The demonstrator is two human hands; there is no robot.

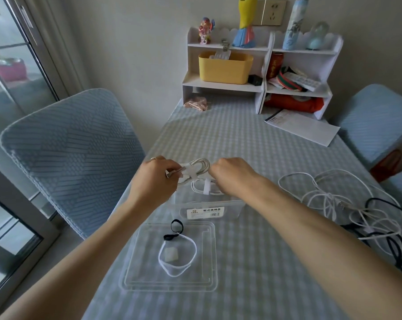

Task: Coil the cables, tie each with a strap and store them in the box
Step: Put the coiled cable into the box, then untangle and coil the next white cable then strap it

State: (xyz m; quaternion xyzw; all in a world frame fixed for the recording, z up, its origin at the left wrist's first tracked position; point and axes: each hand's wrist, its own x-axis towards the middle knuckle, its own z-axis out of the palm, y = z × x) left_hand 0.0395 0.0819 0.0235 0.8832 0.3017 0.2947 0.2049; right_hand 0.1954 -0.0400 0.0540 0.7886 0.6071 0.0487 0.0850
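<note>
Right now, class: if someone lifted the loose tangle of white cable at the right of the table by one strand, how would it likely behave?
The loose white cable would probably sag and trail, since its thin loops sprawl limply. It likely drags the black cable along, as the two cross. It looks light, and unlikely to roll.

White label (205,212) on clear box (239,204), printed 欧式收纳盒

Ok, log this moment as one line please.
stage: strapping coil | left hand: pinches strap end | right hand: holds white coiled cable | box: one tied coil inside | loose cables: waiting
</note>
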